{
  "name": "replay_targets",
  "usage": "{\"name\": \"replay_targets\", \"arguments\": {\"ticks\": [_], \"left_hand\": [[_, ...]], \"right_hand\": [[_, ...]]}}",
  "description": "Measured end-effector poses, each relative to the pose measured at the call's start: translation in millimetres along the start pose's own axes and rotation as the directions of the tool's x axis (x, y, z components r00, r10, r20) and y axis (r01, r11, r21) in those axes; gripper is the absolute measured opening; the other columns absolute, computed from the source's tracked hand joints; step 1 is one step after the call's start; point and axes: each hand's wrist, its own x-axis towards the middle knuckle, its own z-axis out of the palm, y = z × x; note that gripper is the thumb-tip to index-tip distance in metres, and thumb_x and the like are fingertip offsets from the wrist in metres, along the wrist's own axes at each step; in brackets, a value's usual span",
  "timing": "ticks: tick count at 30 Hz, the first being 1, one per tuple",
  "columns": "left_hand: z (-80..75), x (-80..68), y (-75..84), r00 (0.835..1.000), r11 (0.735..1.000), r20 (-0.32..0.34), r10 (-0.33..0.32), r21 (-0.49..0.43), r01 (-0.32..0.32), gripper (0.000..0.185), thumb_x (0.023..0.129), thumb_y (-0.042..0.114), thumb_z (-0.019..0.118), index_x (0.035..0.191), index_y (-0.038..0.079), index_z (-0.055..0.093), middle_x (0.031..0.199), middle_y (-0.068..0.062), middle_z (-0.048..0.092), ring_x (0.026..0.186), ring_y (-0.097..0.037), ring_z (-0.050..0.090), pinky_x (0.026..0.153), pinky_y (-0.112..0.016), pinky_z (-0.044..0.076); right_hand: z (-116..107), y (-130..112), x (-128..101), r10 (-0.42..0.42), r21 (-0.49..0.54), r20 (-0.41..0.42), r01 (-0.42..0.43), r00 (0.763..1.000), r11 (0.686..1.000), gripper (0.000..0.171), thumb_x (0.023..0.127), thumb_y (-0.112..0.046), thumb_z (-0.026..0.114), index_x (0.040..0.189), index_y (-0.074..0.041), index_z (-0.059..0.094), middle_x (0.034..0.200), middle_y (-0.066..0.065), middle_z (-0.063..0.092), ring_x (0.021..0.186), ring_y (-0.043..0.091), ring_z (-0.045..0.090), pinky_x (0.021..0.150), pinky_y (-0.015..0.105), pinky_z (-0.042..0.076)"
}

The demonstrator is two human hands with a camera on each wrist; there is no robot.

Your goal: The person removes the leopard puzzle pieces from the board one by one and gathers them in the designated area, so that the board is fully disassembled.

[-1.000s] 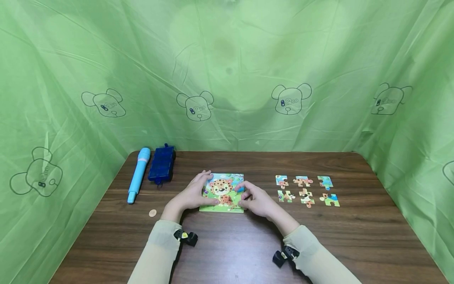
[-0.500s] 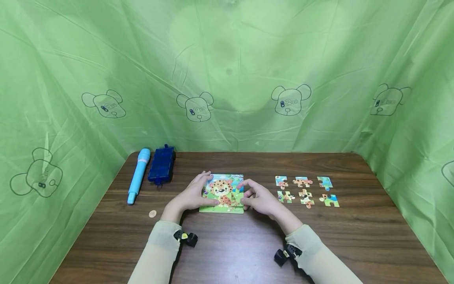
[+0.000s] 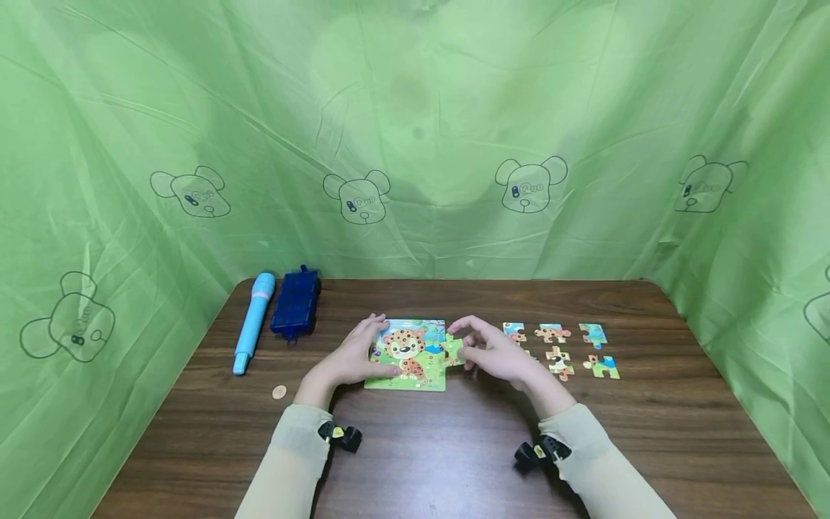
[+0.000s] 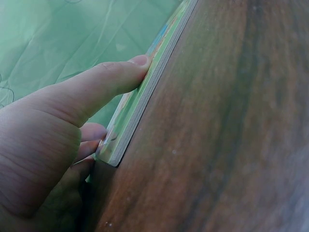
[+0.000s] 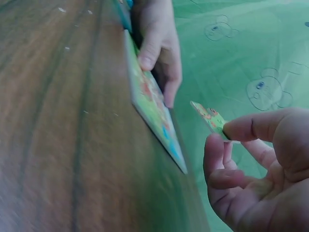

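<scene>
A jigsaw puzzle board (image 3: 410,383) with a spotted leopard picture lies flat in the middle of the table. My left hand (image 3: 346,358) holds its left side, the thumb on the face near the front edge and the fingers along the far left edge. Between thumb and fingertips, my right hand (image 3: 496,352) pinches a green puzzle piece (image 3: 453,349), just off the board's right edge. The right wrist view shows this piece (image 5: 212,121) raised and tilted, apart from the board.
Several loose puzzle pieces (image 3: 553,332) lie in two rows on the right, one partly hidden behind my right hand. At the back left are a blue toy microphone (image 3: 253,324) and a dark blue case (image 3: 295,303). A small round disc (image 3: 279,391) lies left of my left wrist.
My right hand has moved right from the board's right side, bringing a green puzzle piece out with it. The left hand and the board have stayed in place.
</scene>
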Motion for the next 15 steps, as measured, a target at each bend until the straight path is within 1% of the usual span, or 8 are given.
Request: {"name": "replay_targets", "arguments": {"ticks": [4,8,9,12,15], "left_hand": [[-0.5,-0.4,-1.3,1.0,1.0,0.004,-0.009,0.013,0.009,0.113,0.084,0.059,0.091,0.169,0.007,0.038,0.18,-0.009,0.025,0.169,-0.033,0.008,0.132,-0.064,0.018],[-0.4,0.0,-1.7,1.0,1.0,0.01,-0.018,0.022,0.018,0.113,0.085,0.06,0.091,0.17,0.009,0.037,0.181,-0.007,0.024,0.17,-0.03,0.007,0.132,-0.062,0.018],[-0.3,-0.1,-1.3,1.0,1.0,0.009,-0.015,0.02,0.015,0.113,0.085,0.06,0.091,0.17,0.009,0.037,0.181,-0.007,0.024,0.169,-0.03,0.008,0.132,-0.063,0.018],[0.9,-0.8,-1.0,1.0,1.0,0.008,-0.017,0.017,0.017,0.113,0.085,0.06,0.091,0.17,0.009,0.037,0.181,-0.007,0.024,0.169,-0.031,0.008,0.132,-0.064,0.019],[0.3,0.6,1.4,1.0,1.0,0.009,-0.016,0.014,0.016,0.113,0.085,0.06,0.091,0.17,0.009,0.037,0.181,-0.008,0.025,0.169,-0.031,0.008,0.131,-0.065,0.019]], "right_hand": [[-8.7,-4.5,-4.3,-0.031,-0.018,0.035,0.032,0.999,0.999,0.036,0.106,-0.007,0.068,0.142,-0.007,0.06,0.106,0.017,0.061,0.091,0.047,0.069,0.078,0.057,0.062],[-21.0,-6.0,-10.3,-0.058,-0.051,0.048,0.061,0.997,0.997,0.031,0.108,-0.013,0.069,0.138,-0.011,0.063,0.106,0.016,0.063,0.095,0.051,0.066,0.084,0.055,0.062],[-24.5,-5.8,-12.0,-0.053,-0.06,0.043,0.056,0.998,0.997,0.03,0.108,-0.015,0.07,0.138,-0.013,0.063,0.106,0.016,0.064,0.096,0.052,0.066,0.084,0.055,0.061],[-36.6,-7.4,-19.9,-0.049,-0.068,0.033,0.051,0.998,0.996,0.03,0.109,-0.017,0.071,0.138,-0.015,0.063,0.106,0.016,0.065,0.094,0.054,0.066,0.079,0.05,0.062],[-52.7,-9.5,-32.3,-0.055,-0.079,0.004,0.055,0.998,0.995,0.031,0.109,-0.018,0.071,0.139,-0.016,0.063,0.105,0.017,0.063,0.087,0.052,0.067,0.069,0.04,0.059]]}}
